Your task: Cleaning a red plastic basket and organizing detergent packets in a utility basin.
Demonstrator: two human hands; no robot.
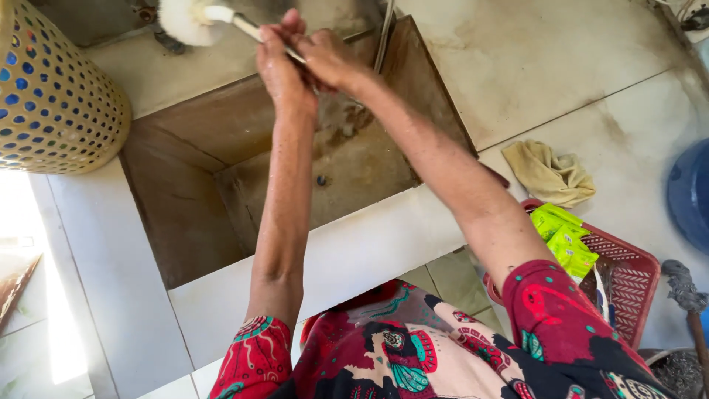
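A stained, brown-walled sink basin (221,192) lay below both raised arms. Above its far rim, the left hand (281,63) and right hand (332,59) each closed their fingers around the thin pale handle of a brush (221,16). Its white, fluffy, rounded head, apparently wet, pointed away to the left.

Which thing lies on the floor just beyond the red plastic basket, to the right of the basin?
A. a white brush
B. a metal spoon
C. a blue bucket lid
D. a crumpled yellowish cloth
D: a crumpled yellowish cloth lies on the pale tiles just above the red basket in the head view, while the white brush is up over the basin, held by both hands.
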